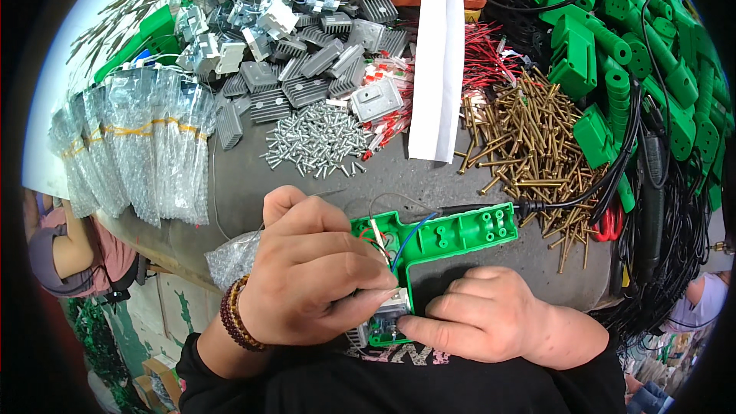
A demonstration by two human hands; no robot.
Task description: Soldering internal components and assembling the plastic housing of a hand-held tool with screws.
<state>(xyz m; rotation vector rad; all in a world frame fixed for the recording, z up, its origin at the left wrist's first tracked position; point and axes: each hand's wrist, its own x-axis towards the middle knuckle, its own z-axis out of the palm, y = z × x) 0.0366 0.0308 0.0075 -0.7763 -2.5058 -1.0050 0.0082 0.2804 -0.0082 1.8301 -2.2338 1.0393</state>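
In front of my body lies a green plastic housing half (460, 239), its ribbed handle pointing right. Red, white and blue wires (408, 242) run inside it. At its near end sits a shiny metal part (392, 308) with a pale block on top. My left hand (318, 280) is closed over the housing's left side, thumb and fingers pinched at the pale block; whatever they pinch is hidden. From the right, my right hand (487, 314) steadies the near end, its index fingertip against the metal part and the other fingers curled. A finned heat sink (357, 336) shows partly beneath my left hand.
Silver screws (316, 138), grey heat sinks (284, 92) and long brass screws (529, 146) lie heaped beyond my hands. A white paper strip (437, 69) stands among them. Bubble-wrap bags (138, 146) lie left; green housings (652, 54) and black cables (675, 230) crowd the right.
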